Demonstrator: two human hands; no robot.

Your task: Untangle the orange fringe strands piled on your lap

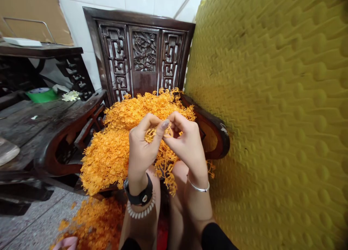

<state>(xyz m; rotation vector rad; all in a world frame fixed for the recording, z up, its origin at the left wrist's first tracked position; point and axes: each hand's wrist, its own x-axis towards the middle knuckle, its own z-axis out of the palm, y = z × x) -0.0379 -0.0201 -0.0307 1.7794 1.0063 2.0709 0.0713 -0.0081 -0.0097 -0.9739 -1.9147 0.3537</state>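
Both hands meet in front of a large heap of orange plastic pieces [108, 159], which look like small branching sprigs. My left hand [144, 144], with a dark watch band at its wrist, is closed, pinching an orange plastic sprig [150, 134] between thumb and fingers. Against it, my right hand [187, 141], wearing a silver bangle, is closed too, its thumb and fingertips on the orange piece where the two hands touch. The exact join between the fingertips is hidden. Below the hands, a few orange sprigs [168, 177] hang down over the knees.
The heap rests on a carved dark wooden chair [144, 79]. A yellow textured foam mat [272, 115] stands upright along the right. At left, a dark wooden table [21, 115] carries a roll of green tape [42, 95]. More orange pieces [92, 221] lie lower, near the floor.
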